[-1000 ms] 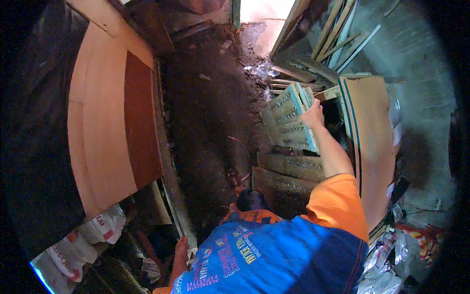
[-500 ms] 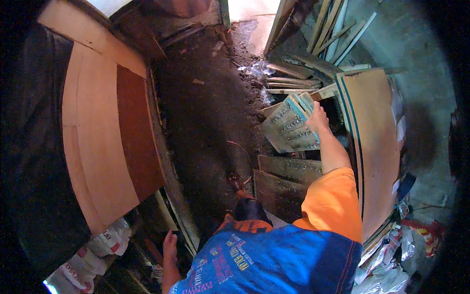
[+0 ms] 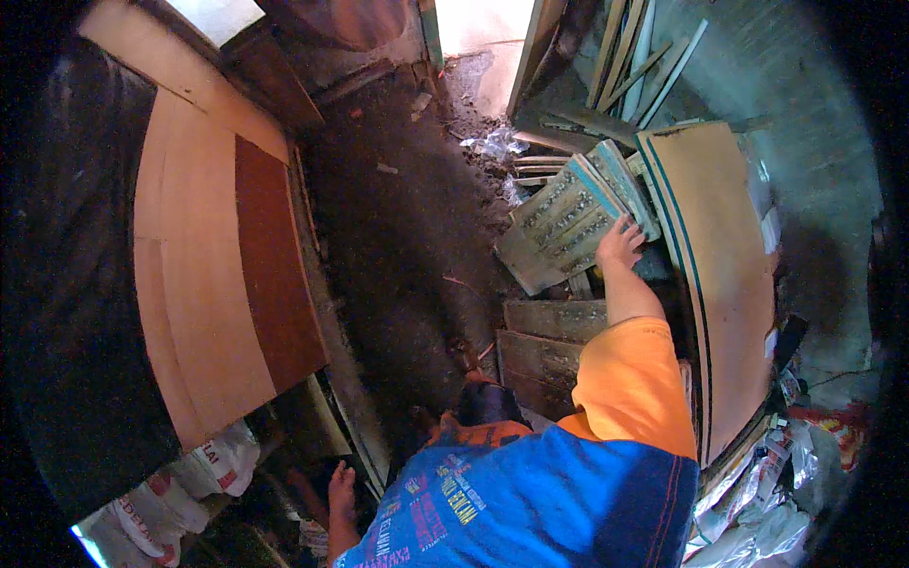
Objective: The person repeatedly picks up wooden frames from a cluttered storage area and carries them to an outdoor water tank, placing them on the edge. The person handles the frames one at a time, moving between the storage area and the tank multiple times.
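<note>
The orange-sleeved right arm (image 3: 636, 301) points forward, with its bare right hand (image 3: 619, 246) spread a bit. The bare left hand (image 3: 342, 488) is low at the left side, loose and empty.

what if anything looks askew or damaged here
The stacked, flat grey panels with blue-green edges at the bare right hand sit askew, and the near one's face is blotched with dark speckles, perhaps stained or worn. Beyond, crumpled clear plastic lies loose beside thin pale wooden strips.

Boards (image 3: 561, 227), worn, blue-edged, are touched by the right hand (image 3: 620, 244); the left hand (image 3: 342, 489) is held low beside a blue shirt (image 3: 530, 502); a tan panel (image 3: 718, 275) is set at right, plastic bags (image 3: 765, 538) crumpled nearby.
</note>
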Demonstrator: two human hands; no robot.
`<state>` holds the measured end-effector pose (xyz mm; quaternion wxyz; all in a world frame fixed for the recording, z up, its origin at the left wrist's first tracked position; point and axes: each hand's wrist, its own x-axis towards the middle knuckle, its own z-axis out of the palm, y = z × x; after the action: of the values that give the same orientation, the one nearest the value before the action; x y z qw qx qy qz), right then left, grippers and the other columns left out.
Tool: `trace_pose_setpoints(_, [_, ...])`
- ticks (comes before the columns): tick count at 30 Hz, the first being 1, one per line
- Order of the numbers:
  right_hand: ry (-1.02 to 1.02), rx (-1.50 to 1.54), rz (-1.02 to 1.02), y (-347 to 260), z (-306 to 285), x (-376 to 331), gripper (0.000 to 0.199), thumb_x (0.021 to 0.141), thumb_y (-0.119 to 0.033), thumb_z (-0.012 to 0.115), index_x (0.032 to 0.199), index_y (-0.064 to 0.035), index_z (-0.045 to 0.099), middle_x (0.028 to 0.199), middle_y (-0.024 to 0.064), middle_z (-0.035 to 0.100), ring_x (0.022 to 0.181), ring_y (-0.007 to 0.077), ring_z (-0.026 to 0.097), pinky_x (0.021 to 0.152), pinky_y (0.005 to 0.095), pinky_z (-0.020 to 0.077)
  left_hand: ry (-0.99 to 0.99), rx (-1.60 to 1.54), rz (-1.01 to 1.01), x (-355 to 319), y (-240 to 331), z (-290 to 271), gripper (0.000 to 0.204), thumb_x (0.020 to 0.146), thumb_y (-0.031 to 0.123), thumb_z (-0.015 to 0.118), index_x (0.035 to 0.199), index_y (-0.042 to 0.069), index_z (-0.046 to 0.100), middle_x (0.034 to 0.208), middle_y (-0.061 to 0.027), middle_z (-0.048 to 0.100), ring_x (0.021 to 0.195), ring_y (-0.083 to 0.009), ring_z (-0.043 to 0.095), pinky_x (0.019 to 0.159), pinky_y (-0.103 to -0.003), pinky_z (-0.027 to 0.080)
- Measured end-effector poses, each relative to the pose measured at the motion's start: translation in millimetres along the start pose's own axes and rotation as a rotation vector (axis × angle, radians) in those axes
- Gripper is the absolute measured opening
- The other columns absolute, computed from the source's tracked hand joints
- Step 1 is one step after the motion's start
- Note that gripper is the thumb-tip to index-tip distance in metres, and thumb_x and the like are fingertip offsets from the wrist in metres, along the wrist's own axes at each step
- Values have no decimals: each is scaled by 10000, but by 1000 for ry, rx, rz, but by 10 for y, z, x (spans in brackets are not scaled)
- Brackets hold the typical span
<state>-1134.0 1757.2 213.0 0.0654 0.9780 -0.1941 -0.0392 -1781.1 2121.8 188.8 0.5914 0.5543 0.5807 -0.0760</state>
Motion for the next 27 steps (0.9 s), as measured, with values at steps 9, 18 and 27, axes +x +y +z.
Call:
trace_pose_setpoints(9, [-352, 197, -363, 281, 619, -1572, 619, 722, -437, 661, 1160, -16, 541, 1198, 228, 538, 1108, 364, 517, 944, 421, 423, -52, -197, -12, 388, -931, -294, 590, 866, 304, 617, 1351, 42, 408, 1297, -141, 501, 1195, -243, 462, 990, -366, 358])
trace_pose_setpoints(18, [-1048, 414, -435, -218, 1648, -3310, 314, 902, -318, 511, 1171, -156, 520, 965, 91, 587, 680, 242, 485, 463, 354, 383, 261, -478, 26, 73, -2522, -1414, 630, 855, 369, 621, 1360, 64, 403, 1296, -114, 497, 1183, -223, 459, 1011, -351, 327])
trace_pose_setpoints(27, [-1340, 217, -991, -2054, 1544, -3960, 270, 857, -267, 503, 1102, -185, 582, 992, -4, 631, 792, 197, 577, 648, 375, 464, 798, -1342, -20, -810, -3890, -2633, 670, 842, 504, 574, 1353, 100, 415, 1335, -105, 457, 1170, -258, 477, 852, -364, 415])
